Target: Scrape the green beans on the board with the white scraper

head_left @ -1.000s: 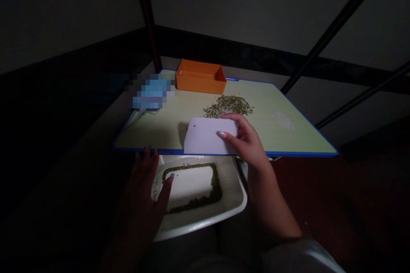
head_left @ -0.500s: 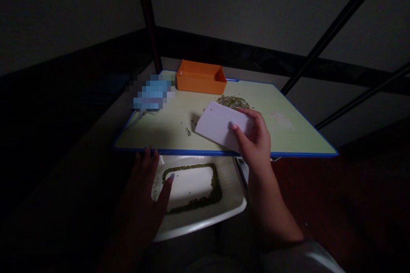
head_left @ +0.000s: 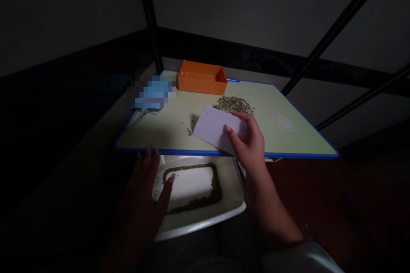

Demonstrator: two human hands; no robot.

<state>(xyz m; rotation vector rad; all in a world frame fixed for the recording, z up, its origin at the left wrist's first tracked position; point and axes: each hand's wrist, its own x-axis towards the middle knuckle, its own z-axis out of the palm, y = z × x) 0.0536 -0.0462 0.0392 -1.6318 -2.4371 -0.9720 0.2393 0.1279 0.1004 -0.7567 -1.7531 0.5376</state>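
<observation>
My right hand (head_left: pixel 248 145) grips a white flat scraper card (head_left: pixel 213 129), tilted, above the pale green board (head_left: pixel 160 126) with a blue edge. Just behind the card lies a pile of small green beans (head_left: pixel 233 103); a few stray beans (head_left: pixel 188 130) sit to its left. My left hand (head_left: pixel 144 196) holds the left rim of a white tray (head_left: pixel 224 211) below the board's front edge, thumb over the rim. Green beans ring the tray's raised middle (head_left: pixel 192 181).
An orange box (head_left: pixel 201 78) stands at the back of the board. A blurred blue thing (head_left: pixel 154 93) lies at the back left. A faint patch of white grains (head_left: pixel 282 120) is on the right of the board. Dark poles rise behind. The room is dim.
My right hand lifted the card from the board's front edge, tilted it and carried it back toward the bean pile. The left hand and tray stayed put.
</observation>
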